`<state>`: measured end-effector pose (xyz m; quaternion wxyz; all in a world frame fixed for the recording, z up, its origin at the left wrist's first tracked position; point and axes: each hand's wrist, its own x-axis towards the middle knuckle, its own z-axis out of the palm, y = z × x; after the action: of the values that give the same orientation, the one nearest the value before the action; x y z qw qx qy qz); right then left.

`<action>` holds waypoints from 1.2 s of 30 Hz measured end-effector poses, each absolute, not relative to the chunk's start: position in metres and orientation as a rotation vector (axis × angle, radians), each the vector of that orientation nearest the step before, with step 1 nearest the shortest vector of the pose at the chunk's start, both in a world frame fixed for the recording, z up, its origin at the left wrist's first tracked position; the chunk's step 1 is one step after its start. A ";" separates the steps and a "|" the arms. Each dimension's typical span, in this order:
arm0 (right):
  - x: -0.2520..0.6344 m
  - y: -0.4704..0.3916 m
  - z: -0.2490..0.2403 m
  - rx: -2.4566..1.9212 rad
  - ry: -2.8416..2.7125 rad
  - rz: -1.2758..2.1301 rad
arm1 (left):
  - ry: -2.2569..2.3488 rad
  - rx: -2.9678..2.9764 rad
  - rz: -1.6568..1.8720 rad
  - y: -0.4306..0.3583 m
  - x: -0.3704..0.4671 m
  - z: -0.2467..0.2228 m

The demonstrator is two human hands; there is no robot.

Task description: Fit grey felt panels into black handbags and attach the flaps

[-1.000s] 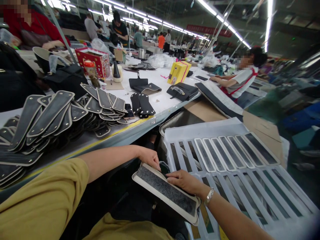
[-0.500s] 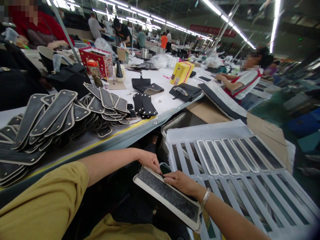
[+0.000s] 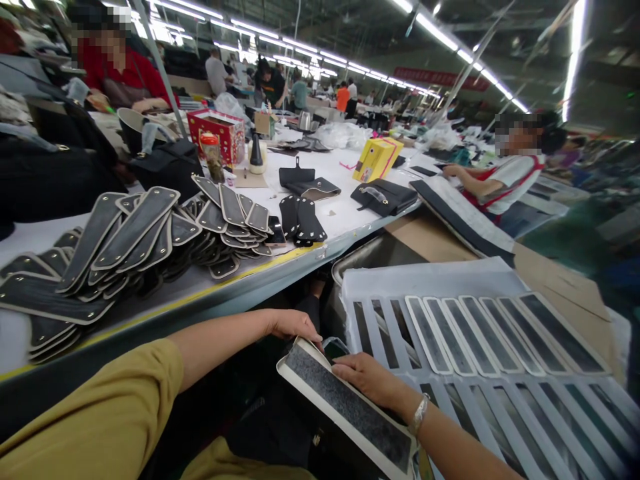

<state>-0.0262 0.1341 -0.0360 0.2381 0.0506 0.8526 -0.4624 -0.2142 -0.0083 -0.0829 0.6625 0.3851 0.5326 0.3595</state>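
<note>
Across my lap lies a long pale-edged panel [image 3: 350,407] with a dark speckled grey middle, tilted down toward the right. Beneath it is a black body with a small metal fitting, mostly in shadow. My left hand [image 3: 299,327] pinches the panel's far edge near its upper left corner, fingertips partly hidden behind it. Farther along that same edge, my right hand [image 3: 367,377] is closed over the rim, fingers bent and resting on the panel. A clear loop of plastic [image 3: 336,345] shows behind the edge between both hands.
Right of me, a white slotted rack [image 3: 380,277] carries several pale-edged panels [image 3: 470,333]. On the table [image 3: 345,230] at left is a heap of dark panels with studs [image 3: 135,240]. Beyond are a black bag [image 3: 383,197], a yellow box [image 3: 377,160] and a co-worker [image 3: 510,167].
My right hand has slid along the edge away from the left hand, widening the gap between them. My left hand stays near the corner. The whole view has shifted slightly.
</note>
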 end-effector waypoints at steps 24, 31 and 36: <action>-0.060 0.127 -0.040 0.112 2.194 -1.364 | 1.421 1.226 0.632 -0.009 -0.234 -0.064; -0.070 0.128 -0.048 0.192 2.150 -1.362 | 1.467 1.283 0.596 -0.012 -0.230 -0.056; -0.068 0.127 -0.036 0.354 2.159 -1.339 | 1.455 1.284 0.577 -0.012 -0.226 -0.056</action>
<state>-0.0676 0.1267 -0.0356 0.2844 0.1325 0.8070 -0.5004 -0.2261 -0.0125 -0.0560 0.5299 0.5380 0.6095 0.2416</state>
